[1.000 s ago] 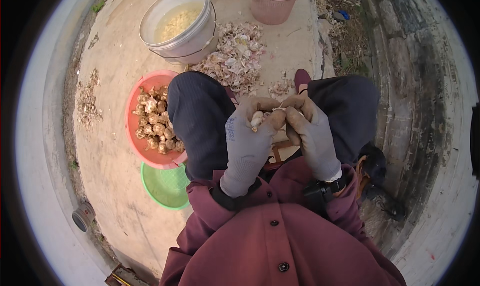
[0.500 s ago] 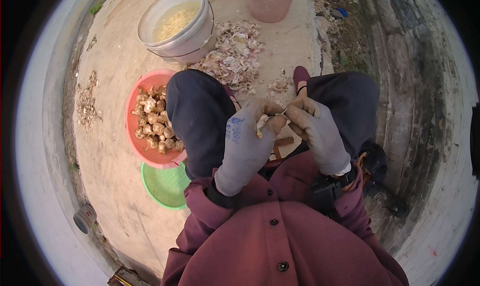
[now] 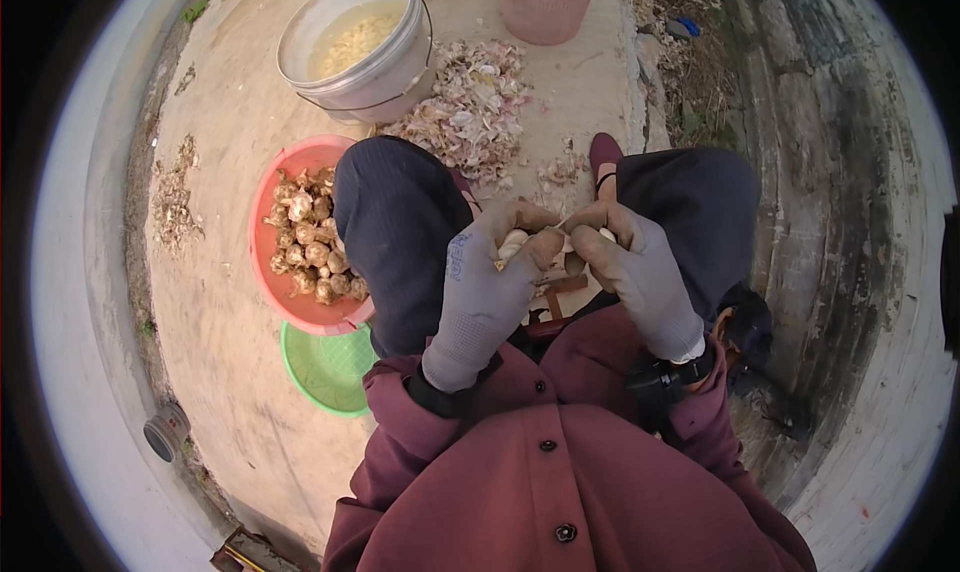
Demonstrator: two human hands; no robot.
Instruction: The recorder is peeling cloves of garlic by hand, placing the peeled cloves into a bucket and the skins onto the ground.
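Between my knees, both gloved hands meet at the fingertips. My left hand (image 3: 468, 277) is closed round a pale garlic clove (image 3: 512, 244), which shows between its thumb and fingers. Pinched in my right hand (image 3: 645, 277) is another whitish garlic clove (image 3: 607, 235), partly covered by the fingers. The gloves are grey with dirty brown fingertips. Beside my left knee, unpeeled garlic bulbs (image 3: 312, 240) fill part of a pink basin (image 3: 263, 272). Farther off, peeled cloves (image 3: 352, 47) lie in water inside a white bucket (image 3: 375, 100).
A heap of garlic skins (image 3: 468, 117) lies beyond my left knee. At the far side stands a pink bucket (image 3: 548, 14). A green basin (image 3: 328, 372) sits partly under the pink one. A small tub (image 3: 167, 432) rests by the left wall; a stone wall (image 3: 840, 192) runs along the right.
My hands have tilted and shifted slightly left. More of the white cloves now shows, including one in my right hand that was hidden before.
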